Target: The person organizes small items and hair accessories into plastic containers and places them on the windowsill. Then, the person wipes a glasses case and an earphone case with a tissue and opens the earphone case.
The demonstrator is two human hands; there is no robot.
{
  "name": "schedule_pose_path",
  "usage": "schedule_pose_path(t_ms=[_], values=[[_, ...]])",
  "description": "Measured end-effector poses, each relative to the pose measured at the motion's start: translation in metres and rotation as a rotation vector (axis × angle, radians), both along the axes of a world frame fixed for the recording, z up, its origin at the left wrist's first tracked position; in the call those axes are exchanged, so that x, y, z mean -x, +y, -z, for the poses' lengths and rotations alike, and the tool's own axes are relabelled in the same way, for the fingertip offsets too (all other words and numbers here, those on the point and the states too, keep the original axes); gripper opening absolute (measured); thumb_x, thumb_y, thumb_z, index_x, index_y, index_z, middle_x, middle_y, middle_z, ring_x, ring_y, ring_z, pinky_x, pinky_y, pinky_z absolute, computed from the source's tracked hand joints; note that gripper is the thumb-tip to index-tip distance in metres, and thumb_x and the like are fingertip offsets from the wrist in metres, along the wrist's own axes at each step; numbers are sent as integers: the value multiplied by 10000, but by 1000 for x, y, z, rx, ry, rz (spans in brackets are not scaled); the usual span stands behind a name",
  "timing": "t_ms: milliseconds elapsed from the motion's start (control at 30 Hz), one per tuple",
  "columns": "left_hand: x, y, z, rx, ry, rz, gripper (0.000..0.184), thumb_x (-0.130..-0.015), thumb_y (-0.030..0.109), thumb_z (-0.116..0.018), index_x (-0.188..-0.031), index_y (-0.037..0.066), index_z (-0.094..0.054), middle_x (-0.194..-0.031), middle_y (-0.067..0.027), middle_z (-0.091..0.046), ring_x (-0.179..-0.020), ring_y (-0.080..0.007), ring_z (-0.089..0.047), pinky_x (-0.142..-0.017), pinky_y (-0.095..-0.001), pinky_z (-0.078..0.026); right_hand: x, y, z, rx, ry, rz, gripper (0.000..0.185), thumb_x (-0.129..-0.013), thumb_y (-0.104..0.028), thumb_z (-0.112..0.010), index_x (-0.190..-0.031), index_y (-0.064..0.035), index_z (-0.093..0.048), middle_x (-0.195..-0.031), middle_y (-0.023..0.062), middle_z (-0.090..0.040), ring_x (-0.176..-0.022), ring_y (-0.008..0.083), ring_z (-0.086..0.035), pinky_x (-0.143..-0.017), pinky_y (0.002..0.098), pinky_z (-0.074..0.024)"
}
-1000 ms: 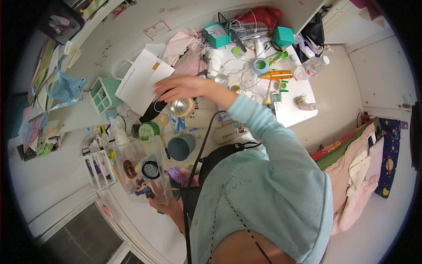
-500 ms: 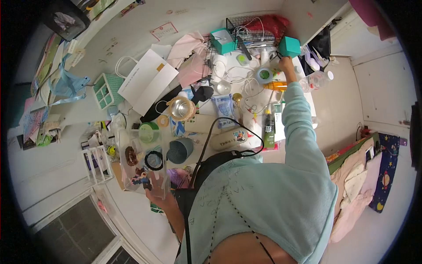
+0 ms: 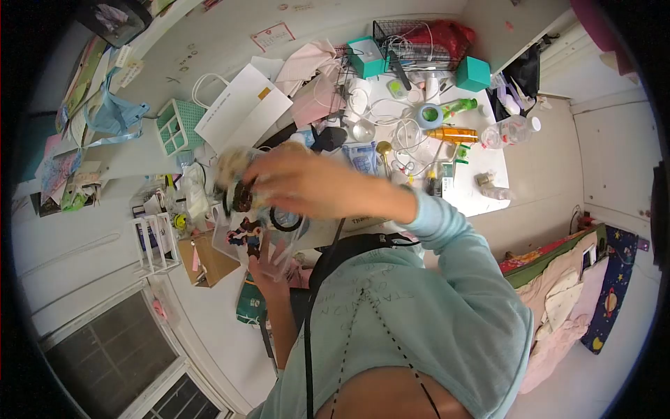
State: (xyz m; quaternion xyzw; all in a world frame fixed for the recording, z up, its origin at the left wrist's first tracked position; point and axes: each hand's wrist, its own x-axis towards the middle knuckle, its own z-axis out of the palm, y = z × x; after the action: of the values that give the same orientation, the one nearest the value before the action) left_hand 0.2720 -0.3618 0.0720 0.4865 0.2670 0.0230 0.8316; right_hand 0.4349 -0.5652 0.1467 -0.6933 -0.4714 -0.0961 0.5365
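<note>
My left hand (image 3: 269,260) supports a clear plastic box (image 3: 279,269) from below, its fingers visible through the wall. Inside lie dark and coloured hair ties (image 3: 244,234) and a black ring-shaped hair tie (image 3: 287,219). My right hand (image 3: 307,183) reaches across over the box, fingers curled and smeared by motion. At its fingertips are a brown scrunchie (image 3: 242,198) and a blurred beige-and-dark item (image 3: 234,167); what exactly the fingers hold is unclear. My right forearm and hand cover part of the table.
The white table holds a teal box (image 3: 473,74), an orange bottle (image 3: 452,135), a green bottle (image 3: 459,107), cables and a wire basket (image 3: 391,31). A white paper bag (image 3: 241,112) leans behind. At left stands a white rack (image 3: 155,244); a cardboard box (image 3: 208,262) is beside it.
My right hand has come from the teal box at the far right to above the clear box. The teal box stays on the table. My left hand still supports the clear box, which has tilted.
</note>
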Motion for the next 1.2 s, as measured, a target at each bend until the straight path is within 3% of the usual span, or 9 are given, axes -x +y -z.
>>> schedule_pose_path(t_ms=[200, 333, 433, 500, 667, 767, 867, 967, 1200], values=[[3, -1, 2, 15, -8, -2, 681, -761, 465, -464, -1247, 32, -266, -1269, -117, -314, -1092, -316, -403, -831, -410, -432, 8, 21, 30, 294, -195, -5, 163, -741, -169, -530, -821, -39, -586, -967, 86, -540, -962, 246, -482, -816, 322, -394], [9, 14, 11, 78, -101, 38, 683, -766, 449, -470, -1257, 32, -243, -1260, -120, -322, -1094, -320, -404, -827, -427, -434, -26, -11, 31, 233, 113, 82, 141, -759, -152, -517, -774, -33, -591, -839, 96, -573, -849, 225, -538, -724, 320, -428], [10, 16, 5, 96, -112, -28, 685, -766, 445, -470, -1256, 26, -239, -1256, -125, -320, -1082, -320, -414, -823, -431, -435, -88, -33, 84, 14, 389, 385, 148, -770, -150, -506, -843, -45, -580, -840, 121, -575, -800, 252, -542, -690, 340, -428], [11, 15, -1, 77, -109, -66, 673, -765, 441, -470, -1253, 34, -248, -1257, -135, -316, -1074, -321, -419, -824, -435, -430, -138, -44, 150, 338, 281, 691, 251, -760, -197, -522, -966, -55, -542, -891, 132, -576, -820, 285, -532, -744, 348, -413], [9, 16, 1, 17, -90, -159, 626, -772, 437, -451, -1243, 63, -277, -1256, -154, -313, -1065, -323, -423, -828, -452, -411, -202, -17, 241, 538, 782, 754, 414, -720, -312, -523, -1053, -66, -510, -1018, 166, -543, -970, 307, -498, -828, 361, -375], [10, 21, 5, 27, -78, -163, 628, -774, 444, -442, -1241, 58, -278, -1258, -154, -310, -1060, -322, -424, -841, -449, -399, -209, -3, 222, 491, 736, 707, 396, -728, -336, -469, -1019, -78, -539, -1052, 151, -536, -980, 311, -501, -789, 407, -396], [5, 23, 7, 35, -68, -163, 656, -774, 456, -436, -1241, 26, -267, -1260, -148, -307, -1056, -317, -426, -852, -437, -393, -238, 19, 279, 481, 673, 583, 407, -734, -383, -445, -981, -81, -564, -1059, 132, -538, -980, 312, -503, -801, 462, -369], [-4, 20, 4, 20, -64, -138, 679, -774, 465, -433, -1237, 0, -263, -1255, -142, -317, -1054, -308, -429, -855, -428, -390, -224, 58, 257, 664, 508, 701, 360, -702, -333, -484, -959, -105, -591, -913, 143, -584, -827, 311, -561, -841, 554, -282], [-7, 30, 3, 52, -86, -99, 671, -782, 465, -425, -1226, -18, -284, -1234, -138, -348, -1052, -297, -434, -859, -409, -390, -191, 117, 232, 267, 576, 788, 361, -672, -228, -544, -1009, -99, -535, -1166, 292, -314, -1106, 408, -277, -902, 486, -214]])
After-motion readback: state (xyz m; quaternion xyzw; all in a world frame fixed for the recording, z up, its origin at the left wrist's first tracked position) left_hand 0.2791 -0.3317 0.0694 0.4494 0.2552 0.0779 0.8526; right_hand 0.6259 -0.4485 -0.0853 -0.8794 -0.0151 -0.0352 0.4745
